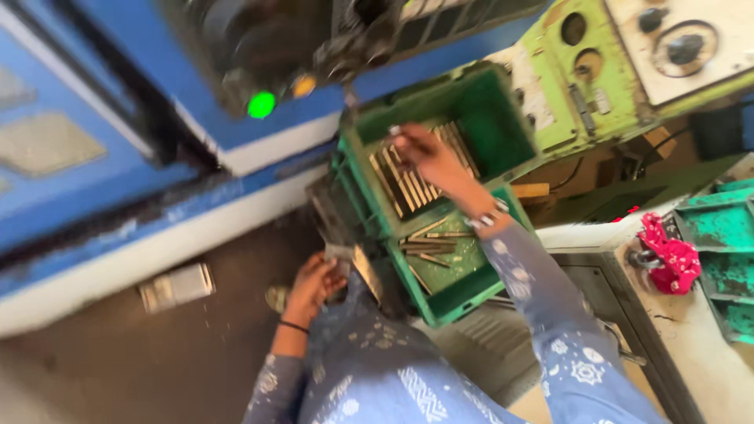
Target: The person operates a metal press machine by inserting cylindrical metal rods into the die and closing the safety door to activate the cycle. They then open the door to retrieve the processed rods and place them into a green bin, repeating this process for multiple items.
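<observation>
Blue patterned sleeves (550, 330) fill the bottom of the frame. Just above, the left hand (312, 286) is curled shut on a flat metal piece (349, 259). Higher, in the middle, the right hand (428, 157) reaches into a green crate (503, 129); its grip is too blurred to tell. Thin metal strips (408, 184) lie inside, likely hard, smooth and sharp-edged, best pinched by the long sides.

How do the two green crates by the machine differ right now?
The upper green crate holds metal strips packed side by side; the lower green crate holds only a few loose, scattered ones. The right hand reaches into the upper crate; no hand is in the lower crate. Both are open-topped green plastic.
</observation>
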